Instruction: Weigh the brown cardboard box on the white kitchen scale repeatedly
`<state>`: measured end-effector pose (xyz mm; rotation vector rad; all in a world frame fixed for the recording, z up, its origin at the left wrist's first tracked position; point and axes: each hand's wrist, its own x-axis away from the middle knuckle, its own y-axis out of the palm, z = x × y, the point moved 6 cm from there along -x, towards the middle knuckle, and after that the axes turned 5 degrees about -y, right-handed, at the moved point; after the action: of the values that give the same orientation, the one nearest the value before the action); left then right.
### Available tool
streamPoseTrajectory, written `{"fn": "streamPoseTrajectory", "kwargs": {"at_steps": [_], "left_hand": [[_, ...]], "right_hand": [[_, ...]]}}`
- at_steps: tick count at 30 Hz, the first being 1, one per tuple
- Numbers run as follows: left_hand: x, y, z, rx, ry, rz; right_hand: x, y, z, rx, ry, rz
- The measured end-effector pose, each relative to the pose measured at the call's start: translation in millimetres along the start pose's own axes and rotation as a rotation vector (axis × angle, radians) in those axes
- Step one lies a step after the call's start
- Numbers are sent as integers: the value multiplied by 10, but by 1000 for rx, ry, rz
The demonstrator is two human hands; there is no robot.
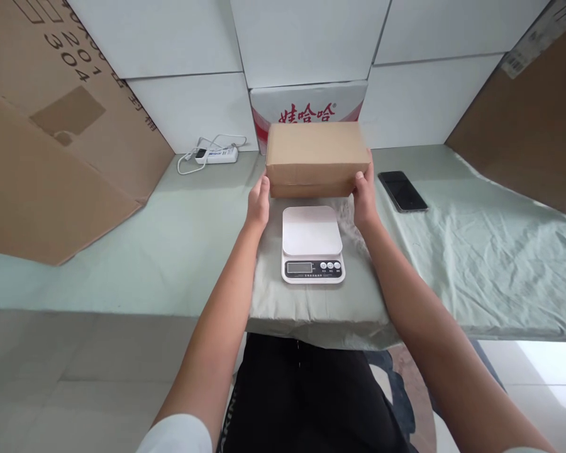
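Observation:
A plain brown cardboard box (315, 157) sits on the cloth-covered table just behind a white digital kitchen scale (311, 244). My left hand (259, 202) presses against the box's left end, and my right hand (364, 195) grips its right end. The box's underside is hidden, so I cannot tell whether it rests on the table or is slightly raised. The scale's platform is bare and its display faces me.
A black phone (402, 190) lies right of the box. A white power strip (217, 154) with its cable lies at the back left. Large cardboard sheets (51, 132) lean at left and right. A white carton with red print (306, 110) stands behind the box.

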<state>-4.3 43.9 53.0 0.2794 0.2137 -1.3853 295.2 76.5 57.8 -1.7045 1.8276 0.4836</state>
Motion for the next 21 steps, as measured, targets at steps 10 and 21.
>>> {"fn": "streamPoseTrajectory", "kwargs": {"at_steps": [10,21], "left_hand": [[1313,-169,472,-1,-1,-26],[1432,-188,418,-22,-32,-42]], "right_hand": [[976,-342,-877,82,-9,6],[1104,-400,-818,34,-55,38]]}}
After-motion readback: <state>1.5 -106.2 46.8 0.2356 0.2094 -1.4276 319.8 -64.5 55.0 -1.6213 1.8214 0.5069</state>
